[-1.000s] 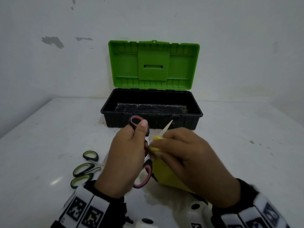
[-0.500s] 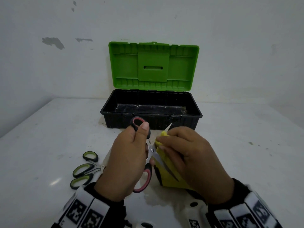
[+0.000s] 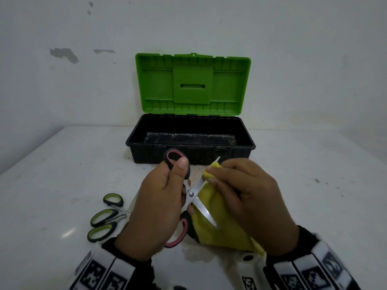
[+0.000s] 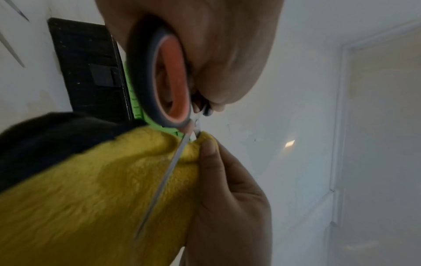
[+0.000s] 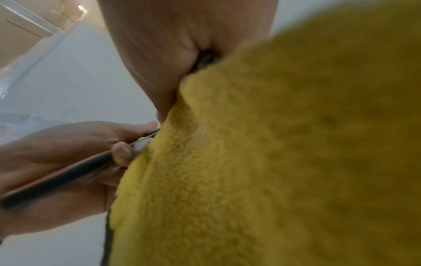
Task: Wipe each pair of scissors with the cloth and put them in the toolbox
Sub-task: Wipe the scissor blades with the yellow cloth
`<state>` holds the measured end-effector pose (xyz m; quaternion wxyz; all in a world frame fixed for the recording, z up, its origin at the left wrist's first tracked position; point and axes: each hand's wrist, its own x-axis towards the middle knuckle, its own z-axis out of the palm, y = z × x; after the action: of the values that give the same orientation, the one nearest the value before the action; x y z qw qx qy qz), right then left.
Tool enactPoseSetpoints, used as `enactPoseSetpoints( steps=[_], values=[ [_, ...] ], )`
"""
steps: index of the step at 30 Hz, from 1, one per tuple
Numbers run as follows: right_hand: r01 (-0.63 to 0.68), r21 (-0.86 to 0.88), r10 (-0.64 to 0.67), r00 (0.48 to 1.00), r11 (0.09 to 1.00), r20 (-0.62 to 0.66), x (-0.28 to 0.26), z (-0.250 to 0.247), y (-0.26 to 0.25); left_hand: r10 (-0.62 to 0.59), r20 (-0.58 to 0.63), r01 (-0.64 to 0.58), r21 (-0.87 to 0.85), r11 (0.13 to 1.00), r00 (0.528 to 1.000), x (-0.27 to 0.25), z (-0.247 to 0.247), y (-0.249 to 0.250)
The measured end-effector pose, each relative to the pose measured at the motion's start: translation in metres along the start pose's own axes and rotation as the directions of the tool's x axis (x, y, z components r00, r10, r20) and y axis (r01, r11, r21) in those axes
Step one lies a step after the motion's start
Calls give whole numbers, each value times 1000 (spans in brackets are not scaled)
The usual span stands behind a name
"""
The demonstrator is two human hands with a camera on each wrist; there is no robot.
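Left hand [image 3: 156, 208]: fingers curled round the red-handled scissors [image 3: 193, 192], thumb pressed flat on the upper handle loop, lower loop sticking out under the palm. Held in the air just in front of the toolbox [image 3: 190, 150], blades spread apart.

Right hand [image 3: 247, 203]: fingers curled, pinching the yellow cloth [image 3: 219, 231] over the upper blade; only the blade tip pokes out past the fold, pointing at the toolbox front wall. Lower blade lies bare across the cloth, pointing back toward the right wrist. Rest of the cloth hangs below the hand; dark edge strip visible in the left wrist view.

Toolbox: black base, green lid [image 3: 192, 84] standing upright and open at the rear. Inside only a dark, scuffed floor visible; near part of the floor hidden behind the front wall, contents there cannot be told.

Scissors look: black handles with red inner lining, silver blades, pivot screw visible between the hands.

Green-handled scissors [image 3: 105, 218]: lying flat on the white table [image 3: 62, 164], in front of and left of the toolbox, just beside the left wrist. Three black-and-green loops visible; blades mostly hidden behind the left hand, count of pairs unclear.
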<state>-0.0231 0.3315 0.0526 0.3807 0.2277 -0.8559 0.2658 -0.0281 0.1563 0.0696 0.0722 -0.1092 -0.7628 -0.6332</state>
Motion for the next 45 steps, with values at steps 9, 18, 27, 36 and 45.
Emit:
enactPoseSetpoints(
  steps=[9,18,27,36,45],
  values=[
    [-15,-24,15,1000,1000,-10,-1,-2,-1,10,4,-10,6,1000,1000,0,-1,-4],
    [-49,-20,49,999,999,-13,0,-3,0,21,2,-21,20,1000,1000,2,-1,-5],
    [-68,-30,67,997,997,-26,2,-4,-4,-4,20,4,-5,1000,1000,4,-1,-4],
    [-283,25,284,955,959,-88,16,-25,18,-65,45,65,-6,998,997,4,-2,-7],
    [-103,-67,113,982,992,153,10,-1,0,68,32,-71,131,989,997,4,4,-6]
  ],
)
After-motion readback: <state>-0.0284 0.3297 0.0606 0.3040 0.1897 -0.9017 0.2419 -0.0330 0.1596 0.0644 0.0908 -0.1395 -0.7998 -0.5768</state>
